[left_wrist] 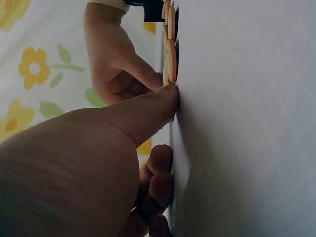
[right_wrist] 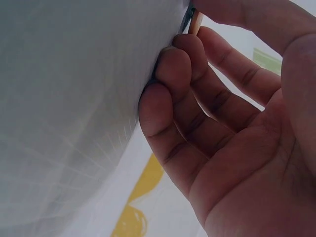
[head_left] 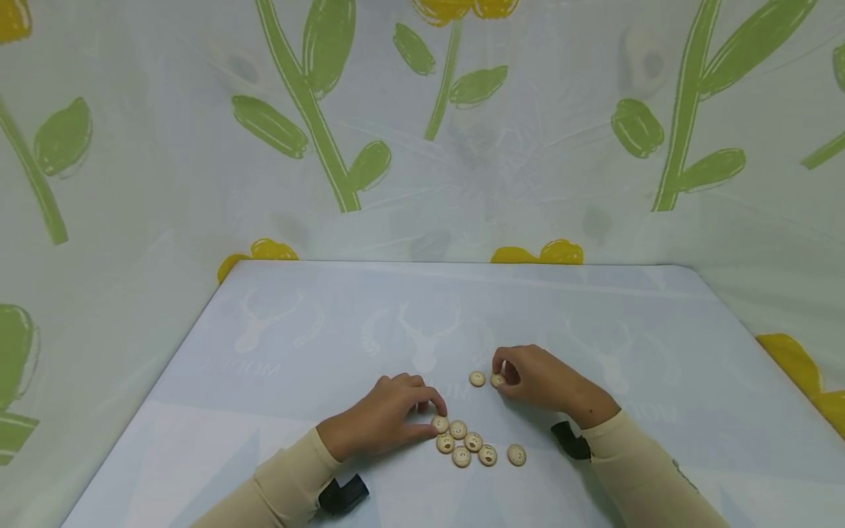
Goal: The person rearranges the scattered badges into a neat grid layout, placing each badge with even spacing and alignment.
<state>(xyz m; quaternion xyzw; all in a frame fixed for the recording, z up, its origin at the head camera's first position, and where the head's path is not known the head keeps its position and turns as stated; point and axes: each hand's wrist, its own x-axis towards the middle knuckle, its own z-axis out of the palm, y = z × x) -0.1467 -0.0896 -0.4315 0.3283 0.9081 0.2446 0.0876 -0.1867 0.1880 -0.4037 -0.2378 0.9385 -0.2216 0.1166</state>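
Small round wooden buttons lie on the table in the head view. My left hand (head_left: 383, 416) pinches a button (head_left: 440, 423) between thumb and forefinger at the upper left of a tight cluster. Several more buttons (head_left: 472, 441) make up that cluster, some with dark marks on them. Farther back, my right hand (head_left: 540, 378) pinches another button (head_left: 497, 380) at the tabletop. Just left of it lies a loose button (head_left: 477, 378). In the right wrist view, only the edge of a button (right_wrist: 196, 22) shows between the fingers.
A single button (head_left: 517, 455) lies right of the cluster. The pale table (head_left: 317, 315) carries a faint deer-head print. Behind it hangs a white sheet (head_left: 462, 183) with green stems and yellow flowers. Each wrist wears a black device (head_left: 343, 495).
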